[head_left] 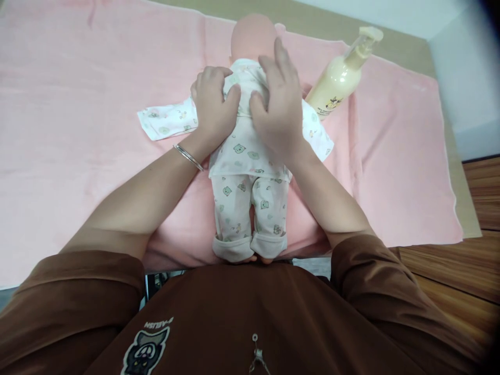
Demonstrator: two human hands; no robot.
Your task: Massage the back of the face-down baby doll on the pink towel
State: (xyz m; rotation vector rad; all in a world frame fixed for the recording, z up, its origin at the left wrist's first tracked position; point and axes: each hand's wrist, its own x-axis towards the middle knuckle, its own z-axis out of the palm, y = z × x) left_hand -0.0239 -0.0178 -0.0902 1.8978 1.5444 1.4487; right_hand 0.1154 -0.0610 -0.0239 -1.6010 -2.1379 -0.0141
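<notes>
A baby doll (250, 172) in a white printed top and trousers lies on a pink towel (78, 130), head away from me and feet at the near edge. My left hand (214, 104) curls around the doll's left side and shoulder, gripping its top. My right hand (279, 99) lies flat on the doll's chest with fingers stretched toward the neck. A silver bangle (188, 156) circles my left wrist.
A cream pump bottle (341, 73) lies tilted on the towel just right of the doll's shoulder. The towel covers a table (466, 208); a wooden floor (469, 276) shows at the right. My brown shirt fills the bottom of the view.
</notes>
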